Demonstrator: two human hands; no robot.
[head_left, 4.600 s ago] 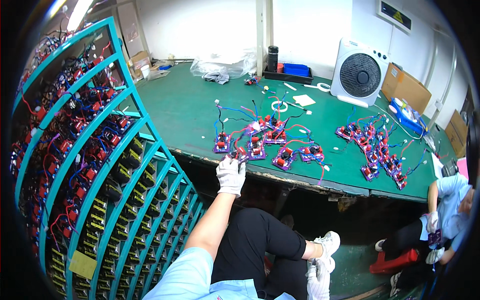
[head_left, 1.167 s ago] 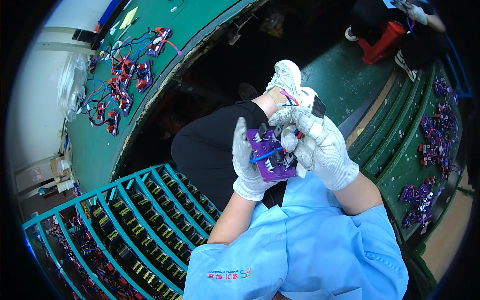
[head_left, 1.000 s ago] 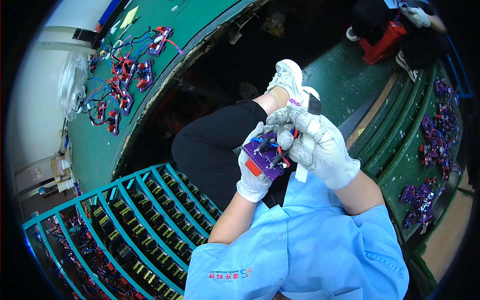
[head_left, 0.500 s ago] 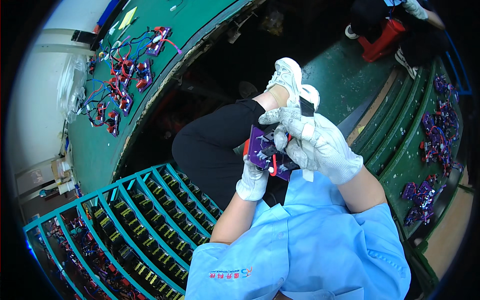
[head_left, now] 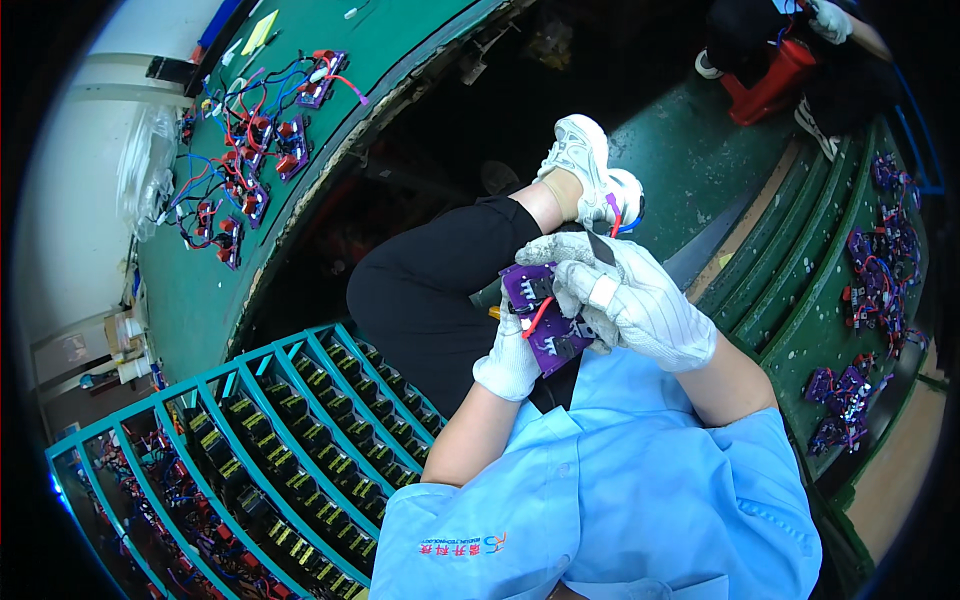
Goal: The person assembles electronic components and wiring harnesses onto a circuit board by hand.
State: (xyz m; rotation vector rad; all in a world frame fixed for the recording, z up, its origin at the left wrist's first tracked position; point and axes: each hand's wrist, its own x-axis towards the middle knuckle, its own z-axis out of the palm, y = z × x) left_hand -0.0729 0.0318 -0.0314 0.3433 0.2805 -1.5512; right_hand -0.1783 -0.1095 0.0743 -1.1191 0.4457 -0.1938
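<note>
My gloved left hand (head_left: 510, 360) grips a purple circuit board (head_left: 550, 350) by its near left edge. Black parts and a red wire (head_left: 538, 318) sit on the board's face. Red and blue wires with a purple end (head_left: 614, 208) show beyond my fingers. Bent over the board's right side is my gloved right hand (head_left: 630, 300), fingers closed against it. A dark flat strip (head_left: 601, 250) sticks up between those fingers; its lower end is hidden. White tape wraps one finger of that glove.
On the green table (head_left: 400, 30) at upper left lie several wired purple boards (head_left: 250, 150). A teal rack (head_left: 200, 385) with rows of black-and-yellow parts stands at lower left. More boards (head_left: 880, 270) lie on the green ledge at right. Another person sits near a red stool (head_left: 775, 80).
The board has turned so that more of its face shows. My right hand has shifted slightly, and the red and blue wires have come into view above it.
</note>
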